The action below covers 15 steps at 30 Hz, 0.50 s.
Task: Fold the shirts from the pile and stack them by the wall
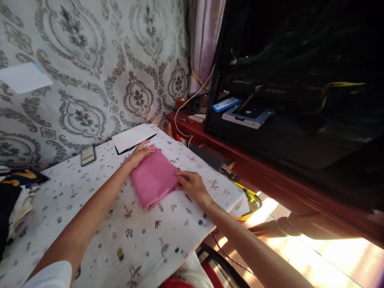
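A folded pink cloth lies flat on the white patterned tablecloth. Over its far left corner rests my left hand, fingers stretched out on the fabric. My right hand pinches the cloth's right edge between thumb and forefinger. The cloth's layers show along its near edge. Just beyond my left hand lies a white sheet of paper with a dark edge beneath it.
A small blurred card-like thing is near the wall. Dark clothing is heaped at far left. On the right, a red wooden desk carries a large black case; a white cable hangs beside it.
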{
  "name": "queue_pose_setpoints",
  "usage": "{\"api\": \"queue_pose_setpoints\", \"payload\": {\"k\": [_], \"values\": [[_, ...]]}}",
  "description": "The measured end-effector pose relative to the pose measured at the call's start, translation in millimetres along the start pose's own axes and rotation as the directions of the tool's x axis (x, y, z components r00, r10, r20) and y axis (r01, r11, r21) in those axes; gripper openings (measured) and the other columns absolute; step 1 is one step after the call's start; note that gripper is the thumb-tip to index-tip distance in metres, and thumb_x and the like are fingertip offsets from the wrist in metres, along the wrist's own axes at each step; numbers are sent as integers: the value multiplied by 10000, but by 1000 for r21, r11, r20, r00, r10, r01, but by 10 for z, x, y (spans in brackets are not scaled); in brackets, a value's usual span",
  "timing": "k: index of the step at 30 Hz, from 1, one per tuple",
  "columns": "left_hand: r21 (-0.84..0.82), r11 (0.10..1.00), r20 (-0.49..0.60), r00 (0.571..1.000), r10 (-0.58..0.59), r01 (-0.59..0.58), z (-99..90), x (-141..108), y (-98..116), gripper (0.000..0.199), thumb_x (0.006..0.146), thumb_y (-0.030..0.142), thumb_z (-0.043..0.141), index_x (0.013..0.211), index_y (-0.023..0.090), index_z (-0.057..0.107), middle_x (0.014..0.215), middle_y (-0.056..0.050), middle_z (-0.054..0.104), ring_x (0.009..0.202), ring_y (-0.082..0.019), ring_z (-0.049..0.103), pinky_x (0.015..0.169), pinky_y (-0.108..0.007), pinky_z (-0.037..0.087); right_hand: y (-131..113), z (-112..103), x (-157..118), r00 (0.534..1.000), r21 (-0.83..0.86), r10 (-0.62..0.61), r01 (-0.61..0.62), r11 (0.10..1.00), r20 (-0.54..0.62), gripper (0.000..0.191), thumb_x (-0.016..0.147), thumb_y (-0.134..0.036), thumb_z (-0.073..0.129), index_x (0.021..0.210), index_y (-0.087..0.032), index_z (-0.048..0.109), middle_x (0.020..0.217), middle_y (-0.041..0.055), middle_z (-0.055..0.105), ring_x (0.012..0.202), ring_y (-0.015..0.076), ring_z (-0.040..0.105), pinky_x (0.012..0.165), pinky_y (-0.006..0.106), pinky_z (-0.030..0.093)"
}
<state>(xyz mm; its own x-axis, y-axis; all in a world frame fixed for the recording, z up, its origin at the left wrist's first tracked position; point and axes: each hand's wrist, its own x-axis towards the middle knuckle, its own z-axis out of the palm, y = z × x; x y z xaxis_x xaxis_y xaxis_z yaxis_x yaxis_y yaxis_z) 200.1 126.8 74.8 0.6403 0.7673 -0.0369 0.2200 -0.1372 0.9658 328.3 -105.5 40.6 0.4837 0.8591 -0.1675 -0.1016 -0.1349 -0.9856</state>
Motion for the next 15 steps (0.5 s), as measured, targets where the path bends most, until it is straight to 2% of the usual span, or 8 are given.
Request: {"api": "queue_pose_setpoints", "payload": {"k": [2,4,7,9,11,13,15], "values": [[201,970,61,990,128,-138,-16,-243,-3,471,829,337,679,1278,220,590,1278,-106,699,1249,-254,612,1093,-399,436,22,-40,-1,999,-77,-38,38,996,10,284,807,-241,580,1007,-164,767,608,5,661,545,162,637,607,314,564],[426,875,129,973,192,-229,16,-522,-15,473,862,404,647,1293,211,612,1427,-122,602,1366,-297,508,1182,-447,326,-2,-94,-27,984,-253,-175,164,954,-24,310,822,-259,562,1037,-192,775,663,12,662,583,162,612,643,322,543],[650,699,221,954,201,-298,167,-911,-50,564,916,484,572,1391,181,558,1542,-148,476,1470,-329,366,1245,-517,149,-137,-118,-62,908,-534,-418,336,776,-35,330,859,-249,530,1069,-222,782,817,44,679,698,174,616,737,330,516],[721,606,262,942,208,-335,303,-1083,-84,616,940,513,528,1446,165,502,1568,-162,435,1495,-329,322,1248,-545,106,-254,-33,-28,882,-617,-466,409,673,76,347,887,-234,507,1111,-215,771,907,70,692,792,199,642,797,346,513],[762,530,281,927,247,-372,423,-1167,-120,621,958,531,487,1453,157,493,1541,-175,469,1471,-332,366,1240,-567,123,-354,150,83,844,-627,-469,518,582,261,347,912,-219,490,1134,-202,756,1012,90,712,955,232,658,910,377,503],[779,474,297,908,296,-409,499,-1186,-154,610,972,553,445,1419,147,535,1458,-187,561,1403,-348,459,1222,-585,174,-419,405,267,770,-593,-438,637,492,464,345,941,-216,474,1166,-185,733,1161,106,713,1154,252,617,1055,412,441],[784,462,289,902,320,-415,530,-1178,-186,624,973,584,419,1369,133,590,1374,-200,627,1331,-373,529,1183,-584,270,-451,685,491,688,-538,-360,721,437,630,346,971,-239,471,1218,-172,704,1323,111,667,1317,246,532,1161,424,350]]}}
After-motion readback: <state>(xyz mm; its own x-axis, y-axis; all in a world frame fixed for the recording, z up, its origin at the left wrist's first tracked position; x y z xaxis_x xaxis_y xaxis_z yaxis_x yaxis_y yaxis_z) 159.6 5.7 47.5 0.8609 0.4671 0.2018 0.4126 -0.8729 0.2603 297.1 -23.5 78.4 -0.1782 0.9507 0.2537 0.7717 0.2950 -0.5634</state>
